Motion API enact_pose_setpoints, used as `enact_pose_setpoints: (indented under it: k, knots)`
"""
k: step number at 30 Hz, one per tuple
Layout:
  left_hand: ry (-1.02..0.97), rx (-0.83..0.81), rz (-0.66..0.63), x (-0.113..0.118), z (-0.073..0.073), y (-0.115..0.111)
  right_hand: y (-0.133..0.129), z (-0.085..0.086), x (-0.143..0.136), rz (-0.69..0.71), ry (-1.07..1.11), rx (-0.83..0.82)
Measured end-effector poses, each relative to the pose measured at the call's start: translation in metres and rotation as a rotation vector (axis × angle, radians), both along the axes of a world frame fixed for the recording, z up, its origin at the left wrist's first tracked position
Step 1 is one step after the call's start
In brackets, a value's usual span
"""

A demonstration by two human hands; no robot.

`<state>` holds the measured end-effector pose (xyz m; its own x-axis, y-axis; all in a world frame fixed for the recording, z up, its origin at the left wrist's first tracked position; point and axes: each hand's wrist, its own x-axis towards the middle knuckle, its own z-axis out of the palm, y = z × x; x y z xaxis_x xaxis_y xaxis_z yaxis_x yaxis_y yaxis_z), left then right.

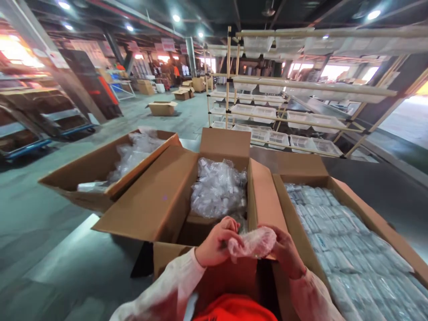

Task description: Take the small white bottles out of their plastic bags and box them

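Between my two hands is a bubble-wrapped item (257,243), pinkish and translucent; what lies inside the wrap cannot be made out. My left hand (219,240) pinches its left end with closed fingers. Around its right end, my right hand (287,252) is closed. Both hands are above the near edge of the middle cardboard box (174,209), whose flaps are folded out. In that box lies a heap of clear plastic-wrapped items (219,187). To the right, another cardboard box (309,249) is filled with rows of wrapped packages (344,236).
A third cardboard box (87,162) on the left holds loose clear wrapping (137,149). Beyond the boxes stands a pipe rack (230,80) with white plastic bins (264,113). Wheeled carts (23,149) are at far left, and an open carton (162,108) sits on the floor.
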<state>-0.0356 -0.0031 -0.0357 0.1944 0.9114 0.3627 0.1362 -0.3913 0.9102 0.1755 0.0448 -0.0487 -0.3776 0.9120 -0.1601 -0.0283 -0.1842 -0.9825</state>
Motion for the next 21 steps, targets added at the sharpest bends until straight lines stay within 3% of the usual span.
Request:
enact_pose_setpoints:
  k: [3,6,8,13,15,18,21]
  knots:
    - [0.252,0.229,-0.072,-0.001,0.003,-0.004,0.005,-0.004,-0.006,-0.063,0.069,-0.187]
    - [0.339,0.238,-0.077,0.000,-0.002,-0.002,0.015,-0.005,-0.005,0.008,0.041,-0.221]
    - [0.311,0.183,0.019,0.002,-0.006,0.002,0.023,-0.001,0.001,0.102,-0.033,-0.048]
    - [0.033,-0.130,0.296,0.018,-0.011,0.022,0.021,0.016,0.014,0.401,-0.367,0.631]
    - [-0.006,-0.297,0.344,0.027,-0.014,0.033,0.016,0.017,0.014,0.396,-0.587,0.798]
    - [-0.014,-0.475,0.302,0.038,-0.023,0.053,0.028,0.005,0.019,0.286,-0.763,0.877]
    - [-0.027,-0.434,0.332,0.039,-0.032,0.072,0.081,-0.020,0.046,0.069,-0.812,0.745]
